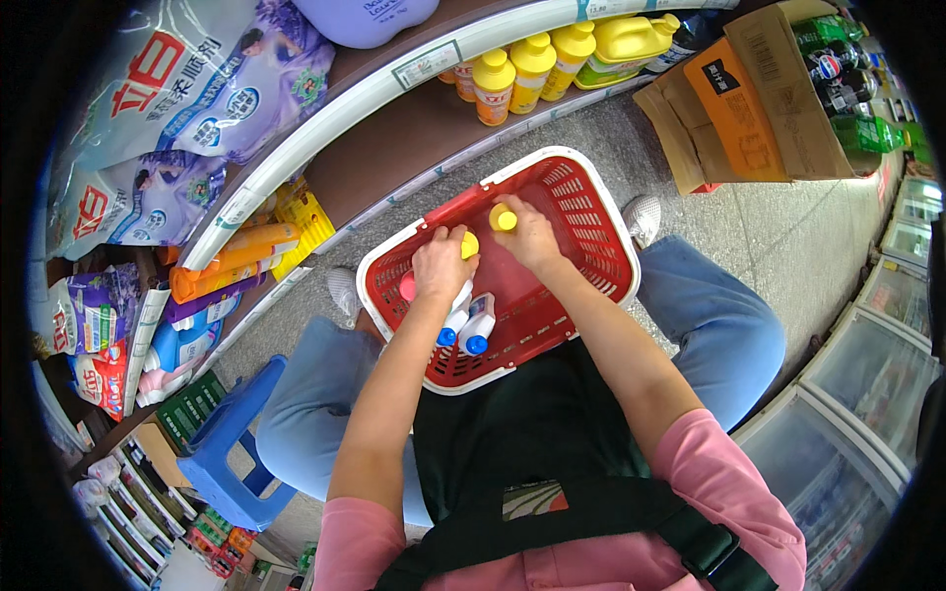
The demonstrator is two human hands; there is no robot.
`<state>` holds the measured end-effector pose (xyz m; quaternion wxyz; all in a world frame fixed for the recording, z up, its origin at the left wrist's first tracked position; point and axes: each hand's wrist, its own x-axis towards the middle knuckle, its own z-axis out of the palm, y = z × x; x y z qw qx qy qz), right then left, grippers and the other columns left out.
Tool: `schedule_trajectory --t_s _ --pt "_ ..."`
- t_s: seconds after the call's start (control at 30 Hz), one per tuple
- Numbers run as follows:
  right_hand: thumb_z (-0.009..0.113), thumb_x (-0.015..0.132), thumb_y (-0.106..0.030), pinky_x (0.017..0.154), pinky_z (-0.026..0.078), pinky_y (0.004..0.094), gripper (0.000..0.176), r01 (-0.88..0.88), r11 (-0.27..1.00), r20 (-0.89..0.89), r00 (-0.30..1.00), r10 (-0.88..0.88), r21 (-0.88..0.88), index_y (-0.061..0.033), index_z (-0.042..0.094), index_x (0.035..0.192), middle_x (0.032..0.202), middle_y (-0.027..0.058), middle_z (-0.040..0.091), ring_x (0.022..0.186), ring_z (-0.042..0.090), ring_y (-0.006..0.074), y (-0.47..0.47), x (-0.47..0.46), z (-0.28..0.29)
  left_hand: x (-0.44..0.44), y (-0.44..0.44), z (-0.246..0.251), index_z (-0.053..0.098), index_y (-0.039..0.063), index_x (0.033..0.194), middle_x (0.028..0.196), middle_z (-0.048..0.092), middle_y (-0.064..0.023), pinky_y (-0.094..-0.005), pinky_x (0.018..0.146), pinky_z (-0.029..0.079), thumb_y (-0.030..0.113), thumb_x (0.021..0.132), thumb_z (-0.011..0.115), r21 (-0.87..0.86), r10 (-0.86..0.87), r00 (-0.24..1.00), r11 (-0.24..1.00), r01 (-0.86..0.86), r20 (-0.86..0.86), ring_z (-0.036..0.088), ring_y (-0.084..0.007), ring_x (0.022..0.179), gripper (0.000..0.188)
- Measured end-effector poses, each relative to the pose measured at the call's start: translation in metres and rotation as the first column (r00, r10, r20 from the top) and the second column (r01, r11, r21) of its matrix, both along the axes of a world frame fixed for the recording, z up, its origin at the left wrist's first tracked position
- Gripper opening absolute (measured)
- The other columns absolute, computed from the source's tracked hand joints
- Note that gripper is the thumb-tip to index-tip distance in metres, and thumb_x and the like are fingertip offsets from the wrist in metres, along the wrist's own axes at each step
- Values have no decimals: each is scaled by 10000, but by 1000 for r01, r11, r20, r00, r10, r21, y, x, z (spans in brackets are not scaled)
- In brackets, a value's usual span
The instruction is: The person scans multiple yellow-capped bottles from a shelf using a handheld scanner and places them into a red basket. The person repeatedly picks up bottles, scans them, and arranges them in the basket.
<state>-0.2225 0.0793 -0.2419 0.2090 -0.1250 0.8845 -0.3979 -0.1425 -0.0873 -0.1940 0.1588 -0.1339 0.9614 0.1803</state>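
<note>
A red plastic shopping basket (pixel 591 193) with a white rim sits between my knees. My left hand (pixel 437 267) is inside its left half, fingers curled around a yellow-capped bottle (pixel 469 244); the hand hides most of that bottle. Farther right, my right hand (pixel 531 235) grips another yellow-capped bottle (pixel 503 219) by its top, within the basket near the far wall. Two white bottles with blue caps (pixel 479 319) lean in the near left part, below my left hand. A pinkish-red item (pixel 408 285) shows beside my left hand, partly covered.
Yellow bottles (pixel 511 77) stand on the lower shelf (pixel 369 162) ahead. Bagged detergent (pixel 185 81) fills the upper left shelf. A blue plastic stool (pixel 229 458) is at left, a cardboard box (pixel 739 103) at far right, and glass-topped freezers (pixel 857 362) line the right side.
</note>
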Motion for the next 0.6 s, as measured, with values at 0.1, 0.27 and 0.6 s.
schedule_trajectory --t_s 0.1,0.27,0.6 --pt "811 782 -139 987 544 500 624 -44 998 103 994 48 -44 -183 591 1364 1263 191 671 1181 649 409 -13 13 4 0 -4 2 683 132 1276 1110 697 -136 -481 809 604 303 759 866 -10 -48 999 999 47 -23 740 -353 939 574" --pt "788 787 -96 1045 521 496 745 -99 995 138 985 102 -30 -157 485 1465 1447 209 549 1259 602 424 -27 22 0 2 -7 10 678 145 1288 1139 700 -127 -480 806 602 302 744 880 -53 -40 999 998 42 27 737 -348 963 601" --pt "729 767 -28 1126 478 443 907 -118 991 145 981 125 -54 5 316 1574 1557 305 415 1381 509 440 -10 17 22 -31 -19 79 729 86 1252 1145 758 -148 -433 913 583 328 682 945 151 -57 998 987 60 -24 728 -327 1062 656"
